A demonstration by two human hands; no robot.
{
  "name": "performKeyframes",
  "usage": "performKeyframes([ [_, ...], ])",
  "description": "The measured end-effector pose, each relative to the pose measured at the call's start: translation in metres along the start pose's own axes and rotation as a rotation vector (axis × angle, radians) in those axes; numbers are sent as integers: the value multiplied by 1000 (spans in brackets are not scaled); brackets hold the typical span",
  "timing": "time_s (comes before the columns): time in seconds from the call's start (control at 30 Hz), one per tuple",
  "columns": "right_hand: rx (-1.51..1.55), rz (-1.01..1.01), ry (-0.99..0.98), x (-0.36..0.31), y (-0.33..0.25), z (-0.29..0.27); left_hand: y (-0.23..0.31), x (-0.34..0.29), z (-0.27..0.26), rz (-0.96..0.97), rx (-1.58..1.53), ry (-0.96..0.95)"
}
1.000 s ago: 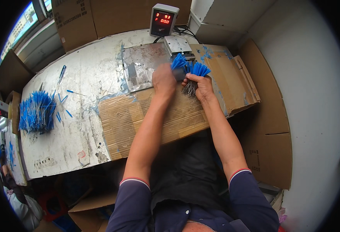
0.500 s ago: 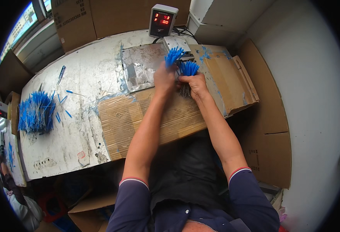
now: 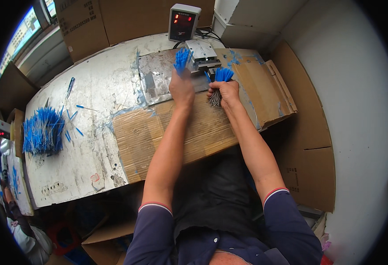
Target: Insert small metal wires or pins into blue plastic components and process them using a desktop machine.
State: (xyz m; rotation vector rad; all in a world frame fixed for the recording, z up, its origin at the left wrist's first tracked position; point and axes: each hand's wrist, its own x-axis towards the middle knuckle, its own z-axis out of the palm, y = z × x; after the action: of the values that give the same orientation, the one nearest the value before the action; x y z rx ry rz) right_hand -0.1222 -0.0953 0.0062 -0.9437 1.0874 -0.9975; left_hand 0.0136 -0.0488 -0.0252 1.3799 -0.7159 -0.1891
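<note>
My left hand [image 3: 183,90] is closed round a bundle of thin blue-tipped wire brushes [image 3: 182,61], blue ends up, over the metal plate; the hand is a little blurred. To its right, my right hand [image 3: 227,93] grips a second bundle of blue-tipped wire brushes [image 3: 223,74]. Bare grey wire stems hang below that fist. One blue tip [image 3: 207,77] leans apart from this bundle, near the right thumb. Just beyond both hands stands a small metal machine [image 3: 201,51] with a dark slot block. The two bundles are apart.
A large pile of similar blue brushes [image 3: 43,131] lies at the left of the white table [image 3: 88,163], with several loose ones and a pen [image 3: 70,87] nearby. A red-digit display [image 3: 184,23] stands behind the machine. Cardboard [image 3: 260,88] covers the right side. Another person's arm [image 3: 10,196] shows far left.
My left hand has moved left, away from the machine and the other bundle, with its brushes. My right hand has shifted slightly right. Some digits on the display have gone.
</note>
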Motion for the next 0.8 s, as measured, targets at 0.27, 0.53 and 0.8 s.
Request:
performKeyframes([
  [0.27,-55,7,127,14,3,12,1,-2,-2,-8,73,-26],
  [0.53,-7,39,124,7,1,16,-10,1,-2,232,360,96],
  [0.8,2,-1,67,-3,1,5,-5,-8,1,295,515,-134],
])
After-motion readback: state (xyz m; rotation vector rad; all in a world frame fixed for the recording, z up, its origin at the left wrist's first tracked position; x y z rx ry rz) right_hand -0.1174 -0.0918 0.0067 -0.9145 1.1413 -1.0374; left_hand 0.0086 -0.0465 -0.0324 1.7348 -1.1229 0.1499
